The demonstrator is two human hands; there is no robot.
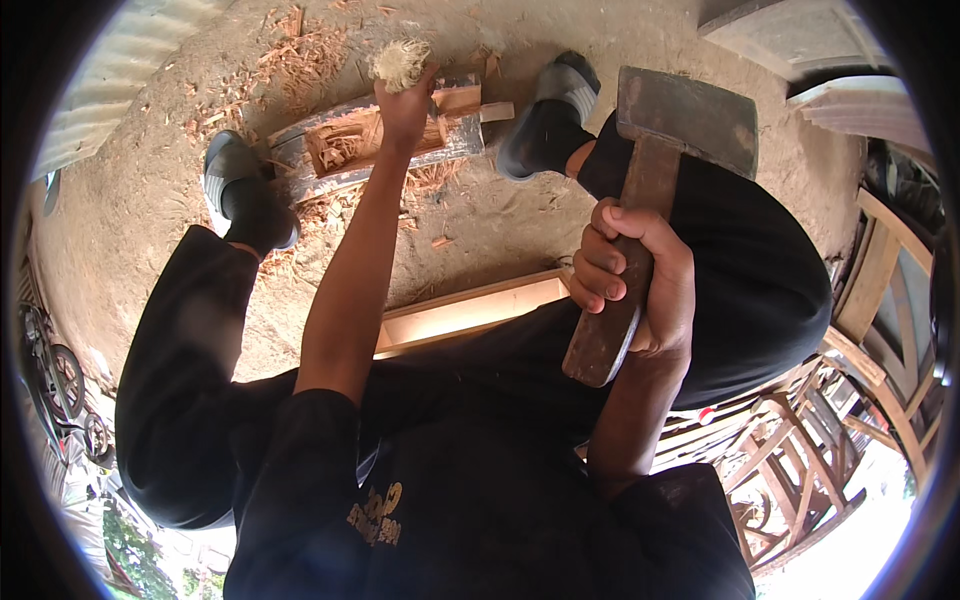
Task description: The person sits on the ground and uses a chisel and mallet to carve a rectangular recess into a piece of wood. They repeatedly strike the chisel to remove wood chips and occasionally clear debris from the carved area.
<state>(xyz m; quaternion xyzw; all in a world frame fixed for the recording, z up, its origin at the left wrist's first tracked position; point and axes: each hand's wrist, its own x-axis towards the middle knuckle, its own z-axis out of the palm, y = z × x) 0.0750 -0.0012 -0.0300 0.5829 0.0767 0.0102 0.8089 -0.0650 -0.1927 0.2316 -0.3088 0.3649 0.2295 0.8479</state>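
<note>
My right hand (645, 275) is wrapped round the handle of a large wooden mallet (690, 120), its blocky dark head raised over my right knee. Farther off, my left hand (405, 115) grips a chisel (401, 64), whose pale handle end is frayed and splayed. The blade is hidden below the fist. Under that hand a thick wooden block (463, 138) lies on the ground, with a rectangular hollow cut into it. Loose wood chips (340, 148) lie in the left part of the hollow.
My left foot (245, 185) and right foot (552, 115) stand either side of the block. Shavings (300, 55) litter the dirt floor. A pale plank-like wooden piece (480, 308) lies close before me. Wooden frames (800, 465) are stacked at right; a bicycle (65, 385) stands at far left.
</note>
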